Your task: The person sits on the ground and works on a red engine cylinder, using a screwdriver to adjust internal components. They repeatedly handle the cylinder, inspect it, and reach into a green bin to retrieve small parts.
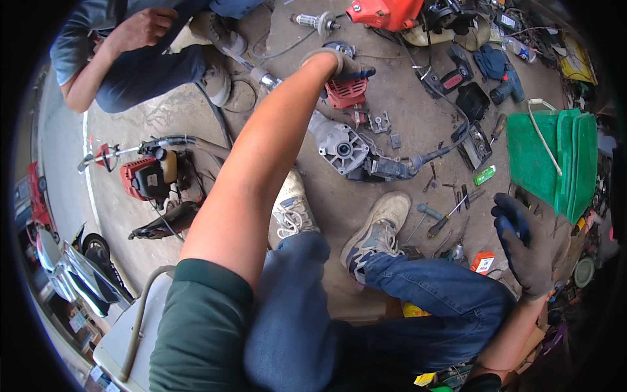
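Observation:
My gloved left hand [339,68] is stretched forward, its fingers around a red slotted housing [346,93] on the ground, partly hidden by the hand. Just below lie a silver metal gear casing [343,147] with a round opening, a grey tool body [392,166] with a cable, and small metal brackets [379,122]. My gloved right hand [526,238] is at the right, raised beside my knee, fingers loosely bent and apart, holding nothing. Near it are a screwdriver [437,225], a green small box [484,174] and an orange box [482,261].
A co-worker [144,75] squats at upper left. A red-engine brush cutter [144,176] lies at left, a motorbike [72,268] beyond it. Upper right hold a red engine [379,12], cordless drill [503,88] and power tools [457,72]. A green container [552,157] stands at right.

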Demonstrator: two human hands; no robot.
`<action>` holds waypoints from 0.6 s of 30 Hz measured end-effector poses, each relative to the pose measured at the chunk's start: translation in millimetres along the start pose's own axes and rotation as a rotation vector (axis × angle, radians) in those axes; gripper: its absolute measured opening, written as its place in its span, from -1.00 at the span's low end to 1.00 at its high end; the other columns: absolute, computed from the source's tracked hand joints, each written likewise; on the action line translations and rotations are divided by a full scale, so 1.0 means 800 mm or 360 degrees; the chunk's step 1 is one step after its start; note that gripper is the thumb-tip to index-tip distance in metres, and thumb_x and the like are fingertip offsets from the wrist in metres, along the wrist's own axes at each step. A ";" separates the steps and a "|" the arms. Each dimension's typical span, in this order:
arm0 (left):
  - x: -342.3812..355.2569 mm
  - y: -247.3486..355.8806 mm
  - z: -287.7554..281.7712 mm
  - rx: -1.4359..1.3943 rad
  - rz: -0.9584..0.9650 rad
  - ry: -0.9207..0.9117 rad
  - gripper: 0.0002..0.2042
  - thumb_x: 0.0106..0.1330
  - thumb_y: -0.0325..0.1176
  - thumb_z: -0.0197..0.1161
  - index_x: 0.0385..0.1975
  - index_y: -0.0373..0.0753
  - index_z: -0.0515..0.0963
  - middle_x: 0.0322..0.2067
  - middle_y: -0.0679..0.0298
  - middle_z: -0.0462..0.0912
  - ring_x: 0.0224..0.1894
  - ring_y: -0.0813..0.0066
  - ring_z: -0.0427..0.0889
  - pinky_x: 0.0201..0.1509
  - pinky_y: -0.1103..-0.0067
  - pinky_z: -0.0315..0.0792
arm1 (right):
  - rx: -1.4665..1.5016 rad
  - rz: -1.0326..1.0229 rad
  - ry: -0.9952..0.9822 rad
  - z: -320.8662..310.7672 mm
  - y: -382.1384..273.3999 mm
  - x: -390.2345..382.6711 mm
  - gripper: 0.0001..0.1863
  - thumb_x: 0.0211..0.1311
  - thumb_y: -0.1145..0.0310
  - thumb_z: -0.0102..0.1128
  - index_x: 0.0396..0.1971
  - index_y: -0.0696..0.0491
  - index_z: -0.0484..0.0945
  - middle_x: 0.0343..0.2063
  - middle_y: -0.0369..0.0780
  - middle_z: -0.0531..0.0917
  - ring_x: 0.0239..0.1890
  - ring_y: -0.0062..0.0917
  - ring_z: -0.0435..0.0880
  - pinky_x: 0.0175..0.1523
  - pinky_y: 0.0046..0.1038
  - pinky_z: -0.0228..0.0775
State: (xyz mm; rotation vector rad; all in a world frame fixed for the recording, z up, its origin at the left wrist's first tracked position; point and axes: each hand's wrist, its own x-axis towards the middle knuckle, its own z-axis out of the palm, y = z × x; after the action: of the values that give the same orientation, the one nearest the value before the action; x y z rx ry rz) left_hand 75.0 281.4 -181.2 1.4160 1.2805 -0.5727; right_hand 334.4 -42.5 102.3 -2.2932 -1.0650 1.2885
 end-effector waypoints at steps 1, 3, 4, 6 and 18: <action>0.012 -0.010 -0.005 -0.0042 -0.0086 -0.0145 -0.24 0.17 0.50 0.20 0.08 -0.08 0.62 -0.15 0.29 0.73 -0.18 0.39 0.71 -0.20 0.34 0.63 | -0.0228 -0.0212 -0.0042 0.003 0.017 0.014 -0.54 0.31 0.54 0.28 0.22 0.21 0.53 -0.08 -0.11 0.72 -0.03 -0.49 0.69 0.11 -0.46 0.52; -0.001 0.001 0.008 -0.0068 0.0004 -0.0102 -0.37 0.22 0.37 0.24 -0.03 -0.09 0.67 -0.34 0.39 0.71 -0.35 0.53 0.70 -0.31 0.41 0.61 | -0.0368 -0.0236 -0.0052 0.006 0.042 0.020 -0.53 0.29 0.53 0.30 0.21 0.20 0.54 -0.09 -0.10 0.72 -0.03 -0.45 0.70 0.13 -0.42 0.52; -0.022 0.025 0.014 -0.0031 0.0092 -0.0018 -0.44 0.28 0.27 0.26 -0.06 -0.12 0.69 -0.33 0.37 0.70 -0.35 0.55 0.69 -0.32 0.45 0.62 | -0.0443 -0.0235 -0.0007 0.002 0.046 0.014 -0.53 0.28 0.53 0.31 0.21 0.19 0.54 -0.09 -0.10 0.73 -0.03 -0.44 0.71 0.14 -0.40 0.52; -0.023 -0.036 0.021 -0.0524 0.0289 0.0147 -0.43 0.25 0.25 0.29 -0.02 -0.14 0.64 -0.27 0.31 0.74 -0.19 0.44 0.70 -0.10 0.40 0.60 | -0.0387 -0.0222 -0.0041 0.006 0.045 0.019 -0.51 0.25 0.53 0.33 0.21 0.18 0.54 -0.08 -0.09 0.73 -0.01 -0.42 0.71 0.17 -0.39 0.50; -0.216 -0.160 0.199 -0.2656 0.1245 -0.0730 -0.20 0.28 -0.45 0.37 0.50 -0.32 0.11 0.33 0.08 0.46 0.39 0.20 0.44 0.49 0.25 0.30 | 0.0273 -0.0263 -0.0171 0.069 0.067 0.000 -0.48 0.38 0.56 0.18 0.34 0.18 0.42 0.04 -0.09 0.68 0.02 -0.50 0.67 0.16 -0.48 0.48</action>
State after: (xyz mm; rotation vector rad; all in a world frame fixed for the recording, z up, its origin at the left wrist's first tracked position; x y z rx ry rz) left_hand -45.8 48.9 -126.8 0.1893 0.3684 0.6347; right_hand 313.5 -84.0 41.0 -1.9872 -1.1068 1.3912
